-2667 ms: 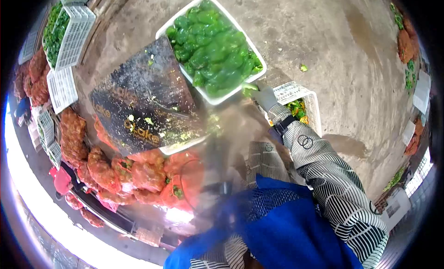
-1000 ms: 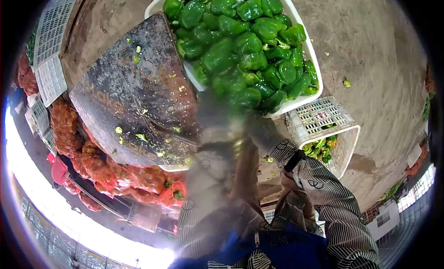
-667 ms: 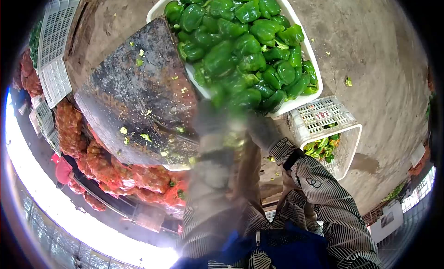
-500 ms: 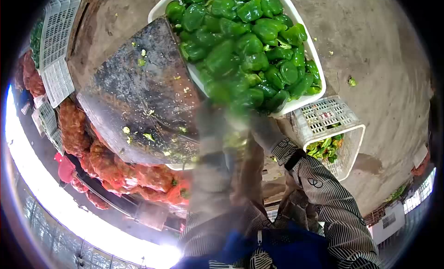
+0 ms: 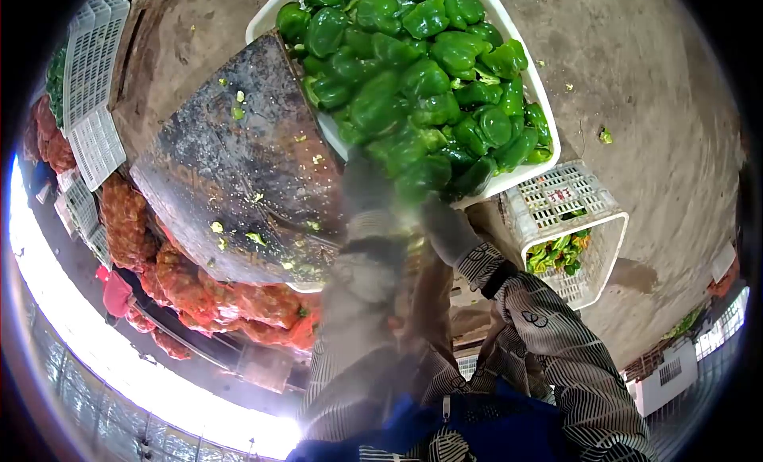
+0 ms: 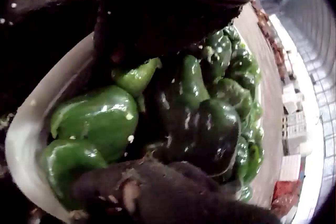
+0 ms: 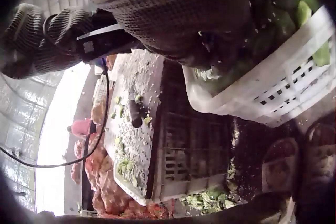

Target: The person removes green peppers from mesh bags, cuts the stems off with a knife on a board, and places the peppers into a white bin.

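Note:
Green bell peppers (image 5: 457, 53) fill a large white crate (image 5: 534, 85) at the top of the head view. My gloved left hand (image 5: 367, 184), blurred, reaches in at its near left corner. The left wrist view shows this hand's thumb (image 6: 157, 190) lying across peppers, its fingers dark above, and a shaded bell pepper (image 6: 212, 134) between them. My gloved right hand (image 5: 449, 230) is at the crate's near edge, beside the left. In the right wrist view the right hand (image 7: 210, 24) reaches over the rim, its fingertips hidden in shade; I cannot tell what they hold.
A dirty dark board (image 5: 238, 160) with pepper scraps stands left, on a crate (image 7: 191, 155). A smaller white crate (image 5: 560, 196) lies tipped at right, with pepper scraps (image 5: 556, 254) inside. Red mesh sacks (image 5: 183, 279) line the lower left. A person in pink (image 5: 118, 293) is beyond.
My right hand has gone from beside the smaller crate, with a green piece at its fingertips, to the pepper crate's near edge. My head view has moved closer. Lately both hands have shifted only slightly.

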`<state>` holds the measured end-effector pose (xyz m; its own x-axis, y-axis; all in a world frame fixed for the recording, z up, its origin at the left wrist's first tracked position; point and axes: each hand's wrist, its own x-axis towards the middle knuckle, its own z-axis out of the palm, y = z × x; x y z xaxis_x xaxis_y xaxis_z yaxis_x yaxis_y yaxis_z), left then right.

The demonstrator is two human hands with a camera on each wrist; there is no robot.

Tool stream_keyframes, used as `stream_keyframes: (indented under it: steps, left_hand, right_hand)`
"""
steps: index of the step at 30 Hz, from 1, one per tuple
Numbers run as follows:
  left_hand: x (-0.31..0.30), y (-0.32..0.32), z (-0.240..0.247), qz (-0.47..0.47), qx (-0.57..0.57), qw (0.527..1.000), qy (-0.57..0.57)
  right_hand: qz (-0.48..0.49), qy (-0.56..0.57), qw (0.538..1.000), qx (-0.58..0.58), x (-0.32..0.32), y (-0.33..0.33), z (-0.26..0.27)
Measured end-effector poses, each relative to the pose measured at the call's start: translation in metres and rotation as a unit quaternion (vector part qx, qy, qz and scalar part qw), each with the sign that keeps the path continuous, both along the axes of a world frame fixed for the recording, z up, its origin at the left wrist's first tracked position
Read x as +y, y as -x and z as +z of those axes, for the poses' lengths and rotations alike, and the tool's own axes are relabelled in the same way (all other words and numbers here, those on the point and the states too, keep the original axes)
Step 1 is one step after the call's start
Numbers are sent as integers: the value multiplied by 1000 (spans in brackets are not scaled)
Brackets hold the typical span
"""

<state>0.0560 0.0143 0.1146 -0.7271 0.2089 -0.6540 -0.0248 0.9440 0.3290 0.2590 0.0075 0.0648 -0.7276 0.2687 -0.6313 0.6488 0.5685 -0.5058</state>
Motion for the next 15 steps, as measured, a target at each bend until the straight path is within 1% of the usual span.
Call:
stream_keyframes:
  steps: [1,2,3,4,5,7,8,9,10,11,13,14,15]
  left_hand:
    - [-4,2,-8,-59,5,997,46]
    - [-2,2,-6,-60,3,997,48]
    - [1,1,-3,-105,35,993,29]
    - [4,0,1,-149,70,986,12]
    - [5,1,1,-166,83,983,10]
    - [7,4,-2,-189,92,978,11]
    - [9,5,-4,-201,90,975,17]
    - [8,6,-9,-213,86,973,30]
    - [8,6,-13,-225,78,970,40]
    - [8,8,-16,-242,74,966,51]
    - [-1,6,-19,-271,71,959,49]
    - [-6,6,-19,-288,77,954,43]
    - [-10,8,-15,-294,96,951,28]
  right_hand:
    - [14,-41,999,4,-3,-2,-1]
    - [-21,-11,997,77,12,7,18]
    - [-57,20,987,149,22,15,32]
    - [-58,22,987,146,27,21,37]
    - [-101,98,982,128,31,27,37]
    - [-143,175,968,111,29,35,23]
    - [-15,8,991,133,25,38,13]
    - [54,-70,986,142,20,40,14]
    - [116,-153,970,152,15,43,16]
    - [29,-68,991,111,13,45,21]
    - [-57,8,996,73,20,50,29]
    - [-60,-5,991,123,23,52,30]
    - [-62,-12,987,147,26,52,33]
